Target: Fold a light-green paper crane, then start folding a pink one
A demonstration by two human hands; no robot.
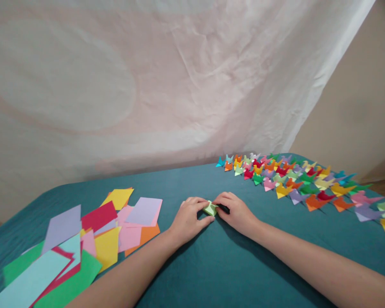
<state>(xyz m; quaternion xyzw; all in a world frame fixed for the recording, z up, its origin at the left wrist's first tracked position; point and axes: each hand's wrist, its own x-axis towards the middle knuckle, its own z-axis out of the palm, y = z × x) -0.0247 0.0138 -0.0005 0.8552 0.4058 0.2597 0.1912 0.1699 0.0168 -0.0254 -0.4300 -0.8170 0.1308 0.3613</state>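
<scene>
A small piece of light green folded paper lies on the cloth-covered table between my two hands. My left hand grips its left side, thumb at the near edge and fingers at the far edge. On the other side, my right hand pinches the paper's right edge with thumb and forefinger. The fingers partly hide the paper, so its exact folds cannot be made out.
Loose coloured paper sheets lie overlapping at the left. Rows of small folded paper birds in many colours stand at the right. A pale curtain hangs behind the teal table.
</scene>
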